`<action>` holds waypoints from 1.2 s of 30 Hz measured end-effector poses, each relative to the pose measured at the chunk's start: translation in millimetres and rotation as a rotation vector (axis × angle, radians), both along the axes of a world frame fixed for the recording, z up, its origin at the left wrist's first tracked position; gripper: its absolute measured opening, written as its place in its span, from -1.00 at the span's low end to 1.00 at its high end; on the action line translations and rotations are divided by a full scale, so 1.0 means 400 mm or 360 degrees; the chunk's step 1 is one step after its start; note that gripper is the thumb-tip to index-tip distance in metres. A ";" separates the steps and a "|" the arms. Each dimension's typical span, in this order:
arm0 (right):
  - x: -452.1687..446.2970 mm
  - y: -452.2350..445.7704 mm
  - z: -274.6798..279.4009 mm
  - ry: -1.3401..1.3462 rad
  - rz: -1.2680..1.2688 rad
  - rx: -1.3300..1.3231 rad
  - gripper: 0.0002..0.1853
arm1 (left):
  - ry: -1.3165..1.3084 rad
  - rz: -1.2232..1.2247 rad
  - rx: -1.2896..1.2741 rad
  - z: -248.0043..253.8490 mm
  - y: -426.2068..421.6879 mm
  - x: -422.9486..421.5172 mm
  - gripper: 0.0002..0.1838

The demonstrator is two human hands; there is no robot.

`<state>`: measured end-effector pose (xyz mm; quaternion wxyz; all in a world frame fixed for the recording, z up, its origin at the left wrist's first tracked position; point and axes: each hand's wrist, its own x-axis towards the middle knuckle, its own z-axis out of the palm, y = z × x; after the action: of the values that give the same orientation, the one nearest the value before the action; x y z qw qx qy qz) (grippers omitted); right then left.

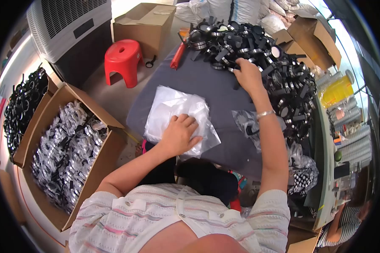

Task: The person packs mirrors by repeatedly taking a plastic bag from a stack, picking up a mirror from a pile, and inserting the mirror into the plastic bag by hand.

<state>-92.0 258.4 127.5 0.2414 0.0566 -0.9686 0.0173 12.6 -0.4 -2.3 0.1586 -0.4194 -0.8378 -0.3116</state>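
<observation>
My left hand point(179, 135) lies flat, fingers apart, on a stack of clear plastic bags point(160, 107) on the grey-covered table point(152, 80). My right hand point(248, 76) reaches to the near edge of a big heap of black items with round silver-rimmed parts point(283, 78). Its thumb and fingertips are at one of the black pieces; how firmly they hold it cannot be made out. A bagged black item point(248, 126) lies on the cloth, left of my right forearm.
An open carton point(114, 145) of bagged items stands at the left, beside more black items point(23, 109). A red stool point(122, 59) and another carton point(145, 31) are beyond. A red packet point(178, 55) lies on the table. Another person's arm point(334, 230) shows at lower right.
</observation>
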 end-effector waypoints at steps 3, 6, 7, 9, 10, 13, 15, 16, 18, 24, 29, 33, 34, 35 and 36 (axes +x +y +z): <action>-0.134 -0.067 -0.026 0.0089 0.0158 -0.0001 -0.68 | -0.0006 -0.0006 -0.0004 0.001 -0.002 -0.005 -0.54; -0.249 -0.125 -0.040 0.0101 0.0174 0.0163 -0.69 | -0.0053 -0.0012 0.0007 0.004 -0.002 -0.007 -0.56; -0.292 -0.134 -0.047 0.0113 0.0180 0.0263 -0.69 | -0.0067 -0.0011 0.0008 0.005 -0.004 -0.008 -0.56; -0.373 -0.150 -0.070 0.0142 0.0185 0.0461 -0.68 | -0.0105 -0.0013 -0.0001 0.007 -0.004 -0.012 -0.57; -0.402 -0.159 -0.083 0.0301 0.0275 0.0510 -0.64 | -0.0115 -0.0010 0.0004 0.009 -0.004 -0.013 -0.57; -0.464 -0.208 -0.098 0.0100 0.0239 0.0535 -0.61 | -0.0143 -0.0015 0.0013 0.010 -0.006 -0.019 -0.56; -0.517 -0.221 -0.136 0.0027 0.0180 0.0663 -0.64 | -0.0150 -0.0011 0.0040 0.003 -0.007 -0.019 -0.56; -0.544 -0.220 -0.155 0.0020 0.0139 0.0705 -0.62 | -0.0160 -0.0017 0.0043 0.004 -0.007 -0.020 -0.56; -0.571 -0.220 -0.182 0.0031 0.0048 0.0740 -0.71 | -0.0198 -0.0012 0.0033 0.003 -0.006 -0.016 -0.57; -0.527 -0.228 -0.191 -0.0113 0.0051 0.1046 -0.89 | -0.0188 -0.0010 0.0066 -0.001 -0.005 -0.023 -0.60; -0.455 -0.247 -0.149 -0.0312 0.0140 0.1213 -0.90 | -0.0152 -0.0005 0.0097 -0.002 -0.005 -0.021 -0.61; -0.361 -0.233 -0.141 -0.0153 0.0336 0.1290 -0.90 | -0.0150 -0.0004 0.0085 0.001 -0.007 -0.019 -0.62; -0.336 -0.221 -0.145 -0.0204 0.0333 0.1263 -0.92 | -0.0149 -0.0004 0.0093 0.003 -0.007 -0.020 -0.62; -0.309 -0.206 -0.158 -0.0260 0.0332 0.1233 -0.92 | -0.0153 -0.0003 0.0099 0.002 -0.008 -0.018 -0.62; -0.280 -0.187 -0.175 -0.0322 0.0333 0.1202 -0.92 | -0.0155 -0.0003 0.0100 0.001 -0.008 -0.016 -0.63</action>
<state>-203.9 183.4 57.5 0.1042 0.2377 -0.9147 -0.3097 6.2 -3.7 -2.1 0.1303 -0.3994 -0.8339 -0.3579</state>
